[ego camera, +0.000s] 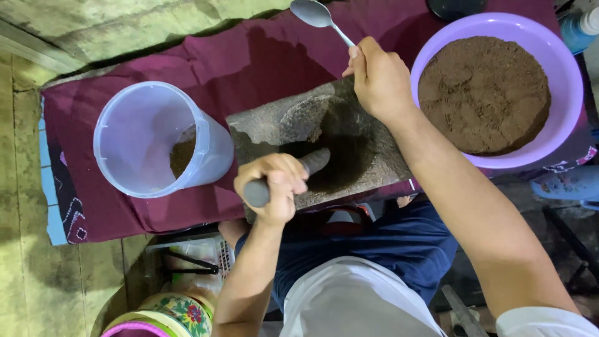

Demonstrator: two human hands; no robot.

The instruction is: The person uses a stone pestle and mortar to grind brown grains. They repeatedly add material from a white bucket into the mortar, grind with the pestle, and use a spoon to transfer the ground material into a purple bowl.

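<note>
A grey stone grinding slab [274, 128] lies on a maroon cloth [206, 68], with dark ground powder in its hollow. My left hand [272, 185] is closed around a grey stone pestle [315, 160] whose tip points into the hollow. Above the slab's far right corner, my right hand [377, 78] grips a metal spoon [315, 14], its bowl raised away from me. A purple basin [549, 43] full of brown powder [483, 93] sits to the right of that hand.
A clear plastic tub [146, 140] tilted on its side left of the slab holds a little brown powder. A blue-capped bottle [577, 28] stands at the far right. Floral containers [178, 309] and a plastic rack sit below the cloth's near edge.
</note>
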